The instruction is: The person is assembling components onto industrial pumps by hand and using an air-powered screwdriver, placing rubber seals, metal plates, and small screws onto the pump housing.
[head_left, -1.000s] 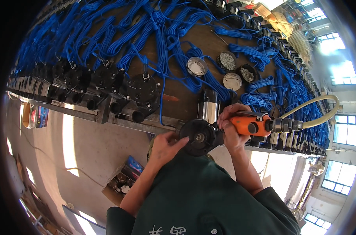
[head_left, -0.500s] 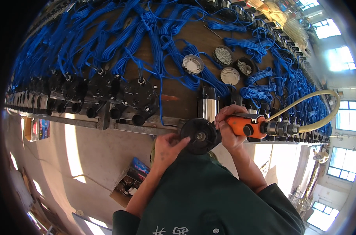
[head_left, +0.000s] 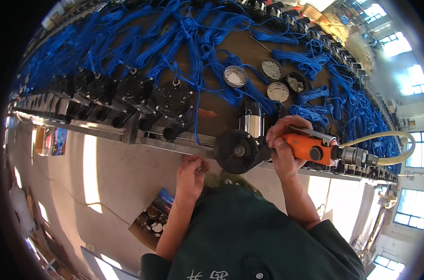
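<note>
At the near edge of the bench lies a pump (head_left: 236, 151) with a round black end, a hole in its middle and a shiny metal barrel behind. My right hand (head_left: 289, 147) is closed around an orange air tool (head_left: 310, 148), just right of the pump's black end. A pale yellow hose (head_left: 398, 161) loops from the tool's back. To the left of the pump and apart from it is my left hand (head_left: 192, 177). Its fingers are curled together, and a small glint shows at the fingertips, too small to name.
Several similar black pumps (head_left: 174, 102) line the bench edge at left. Bundles of blue cable (head_left: 167, 46) cover much of the brown bench top (head_left: 216, 122). Round dishes of small metal parts (head_left: 270, 70) stand beyond the pump. A cardboard box (head_left: 144, 231) of round parts is on the floor.
My left hand has come off the pump's round face and drawn back to the left. My right hand has shifted a little to the right with the air tool. The view has shifted slightly.
</note>
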Tool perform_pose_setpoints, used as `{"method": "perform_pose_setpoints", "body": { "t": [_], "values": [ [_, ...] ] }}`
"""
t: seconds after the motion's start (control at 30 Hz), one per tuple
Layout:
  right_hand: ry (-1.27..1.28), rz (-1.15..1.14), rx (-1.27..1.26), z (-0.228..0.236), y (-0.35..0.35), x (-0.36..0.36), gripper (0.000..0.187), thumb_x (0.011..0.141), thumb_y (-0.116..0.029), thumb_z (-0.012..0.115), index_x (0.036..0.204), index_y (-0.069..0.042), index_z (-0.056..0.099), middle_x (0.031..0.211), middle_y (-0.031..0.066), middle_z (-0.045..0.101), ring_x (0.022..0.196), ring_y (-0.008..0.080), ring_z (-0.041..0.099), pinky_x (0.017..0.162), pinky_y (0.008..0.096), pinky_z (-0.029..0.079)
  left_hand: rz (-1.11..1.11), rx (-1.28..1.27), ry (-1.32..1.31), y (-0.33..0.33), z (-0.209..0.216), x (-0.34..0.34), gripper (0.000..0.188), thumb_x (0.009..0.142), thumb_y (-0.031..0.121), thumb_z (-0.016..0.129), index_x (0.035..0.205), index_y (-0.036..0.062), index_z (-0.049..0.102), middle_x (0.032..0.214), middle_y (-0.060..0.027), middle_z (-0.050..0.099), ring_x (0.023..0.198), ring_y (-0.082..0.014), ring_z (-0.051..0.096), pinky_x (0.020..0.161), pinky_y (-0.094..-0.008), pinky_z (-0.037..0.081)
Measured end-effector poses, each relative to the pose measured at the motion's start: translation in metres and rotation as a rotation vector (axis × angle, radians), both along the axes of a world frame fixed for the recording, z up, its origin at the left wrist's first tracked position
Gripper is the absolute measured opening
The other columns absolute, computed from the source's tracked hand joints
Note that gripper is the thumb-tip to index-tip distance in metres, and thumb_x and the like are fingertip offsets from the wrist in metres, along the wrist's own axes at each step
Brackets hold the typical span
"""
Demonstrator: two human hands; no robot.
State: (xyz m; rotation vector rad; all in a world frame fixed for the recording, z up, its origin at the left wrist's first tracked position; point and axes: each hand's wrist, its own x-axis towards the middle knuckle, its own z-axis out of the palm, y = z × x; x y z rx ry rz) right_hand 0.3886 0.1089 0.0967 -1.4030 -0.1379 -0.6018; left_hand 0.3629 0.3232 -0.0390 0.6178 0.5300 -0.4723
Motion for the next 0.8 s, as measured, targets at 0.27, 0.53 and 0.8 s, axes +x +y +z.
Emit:
{"method": "perform_pose_setpoints", "body": {
  "t": [0.27, 0.53, 0.8],
  "values": [
    [-0.033, 0.190, 0.144, 0.004, 0.014, -0.038, 0.039, 0.073, -0.005, 0.057, 0.110, 0.000, 0.046, 0.082, 0.0136, 0.053, 0.053, 0.0151, 0.049, 0.055, 0.0310, 0.046, 0.035, -0.007, -0.081, -0.010, 0.034, -0.056, 0.026, 0.096, 0.010, 0.047, 0.117, -0.0043, 0.053, 0.098, -0.0160, 0.065, 0.080, -0.0230, 0.065, 0.068, -0.0322, 0.053],
    [-0.011, 0.284, 0.246, 0.005, 0.028, -0.052, 0.038, 0.075, -0.007, 0.053, 0.111, 0.002, 0.043, 0.084, 0.0136, 0.052, 0.053, 0.0143, 0.048, 0.057, 0.0320, 0.046, -0.020, -0.012, -0.179, -0.031, 0.059, -0.068, 0.014, 0.094, 0.012, 0.055, 0.101, 0.0009, 0.057, 0.090, -0.0122, 0.065, 0.071, -0.0181, 0.063, 0.059, -0.0281, 0.050],
    [0.007, 0.265, 0.264, 0.004, 0.031, -0.048, 0.037, 0.076, -0.007, 0.051, 0.111, 0.001, 0.044, 0.084, 0.0130, 0.052, 0.053, 0.0140, 0.048, 0.057, 0.0321, 0.046, -0.087, -0.163, -0.074, -0.027, 0.064, -0.057, 0.011, 0.094, 0.010, 0.056, 0.101, 0.0017, 0.058, 0.085, -0.0089, 0.064, 0.069, -0.0155, 0.060, 0.060, -0.0268, 0.049]
  ]
}}
